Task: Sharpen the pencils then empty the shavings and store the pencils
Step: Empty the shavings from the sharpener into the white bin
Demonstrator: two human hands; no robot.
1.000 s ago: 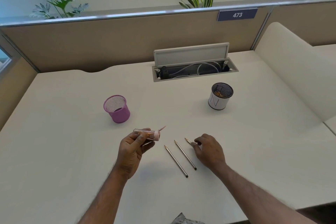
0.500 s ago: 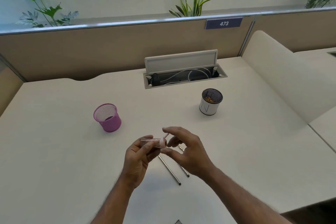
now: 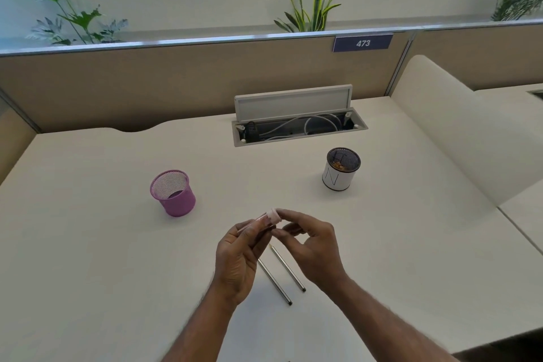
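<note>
The right hand (image 3: 311, 247), which a second ago rested on the tabletop (image 3: 88, 244) by the pencils, now meets the left hand (image 3: 238, 256) at the clear tube-shaped plastic sharpener with a pink cap (image 3: 266, 219), fingertips pinched at that cap; whether it holds a pencil cannot be told. Sharpening looks about to resume. Two slim dark pencils (image 3: 282, 272) lie at six o'clock; the pink mesh cup (image 3: 173, 194) sits at ten, the white mesh-topped pot (image 3: 340, 170) at two.
</note>
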